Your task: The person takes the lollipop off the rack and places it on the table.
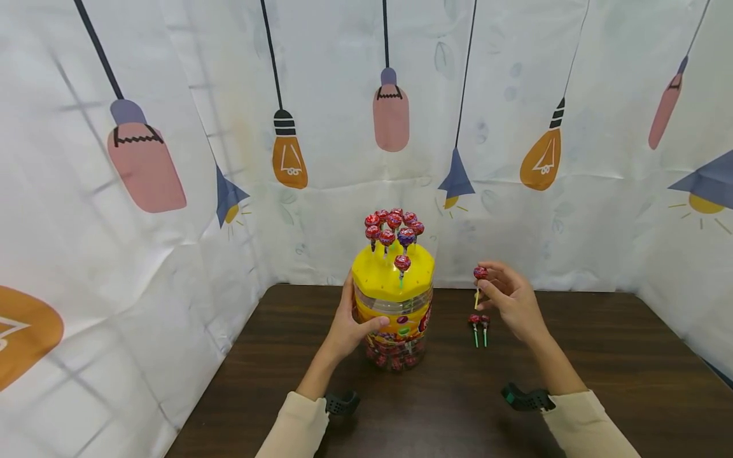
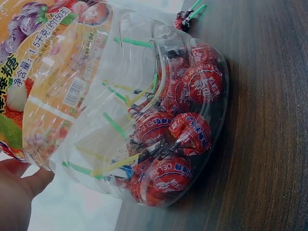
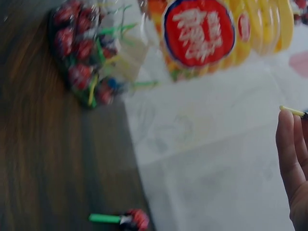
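A clear plastic jar (image 1: 395,312) with a yellow lid (image 1: 378,280) stands upright on the table. Several wrapped lollipops (image 1: 387,238) poke up from the lid by their sticks, and more lie inside the jar's bottom, seen well in the left wrist view (image 2: 173,130). My left hand (image 1: 348,327) grips the jar's left side, thumb across its front label. To the right, my right hand (image 1: 511,297) pinches one red-wrapped lollipop (image 1: 480,273) with a yellow stick, raised above the table; its stick end (image 3: 291,111) also shows in the right wrist view.
Two lollipops (image 1: 474,320) with green sticks lie side by side on the dark wooden table (image 1: 458,407), just below my right hand. A white curtain (image 1: 343,242) printed with hanging lamps stands behind and beside the table.
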A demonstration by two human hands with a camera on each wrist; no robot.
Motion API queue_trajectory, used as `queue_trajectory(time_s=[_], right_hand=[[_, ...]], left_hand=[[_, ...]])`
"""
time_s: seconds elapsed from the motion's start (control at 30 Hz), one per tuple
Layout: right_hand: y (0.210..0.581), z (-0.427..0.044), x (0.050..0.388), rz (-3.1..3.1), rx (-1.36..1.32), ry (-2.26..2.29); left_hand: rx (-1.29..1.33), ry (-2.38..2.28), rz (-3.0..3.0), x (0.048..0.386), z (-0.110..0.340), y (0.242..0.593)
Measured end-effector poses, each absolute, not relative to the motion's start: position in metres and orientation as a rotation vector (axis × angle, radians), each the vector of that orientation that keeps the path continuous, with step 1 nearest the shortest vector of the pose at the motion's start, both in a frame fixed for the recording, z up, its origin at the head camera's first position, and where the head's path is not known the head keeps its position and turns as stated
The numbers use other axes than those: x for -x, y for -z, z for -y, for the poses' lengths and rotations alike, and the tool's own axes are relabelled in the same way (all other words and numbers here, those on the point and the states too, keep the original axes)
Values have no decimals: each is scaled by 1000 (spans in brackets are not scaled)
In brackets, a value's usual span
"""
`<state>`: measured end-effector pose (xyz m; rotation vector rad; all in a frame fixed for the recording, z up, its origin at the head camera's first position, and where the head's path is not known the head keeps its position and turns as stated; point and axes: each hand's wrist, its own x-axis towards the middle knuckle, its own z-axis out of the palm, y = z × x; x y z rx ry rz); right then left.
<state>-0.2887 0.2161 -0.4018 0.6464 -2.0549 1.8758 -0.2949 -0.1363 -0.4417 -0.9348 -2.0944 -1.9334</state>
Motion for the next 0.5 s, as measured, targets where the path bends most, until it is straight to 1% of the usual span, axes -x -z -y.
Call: queue_trajectory(time_s=[0.2,0.5], right_hand=[[414,-235,295,2117,-541,-1852],[427,-249,303,2101,-537,-1912]], left_hand=[[936,1936,2091,295,137,442],[928,1905,2107,296,137,444]])
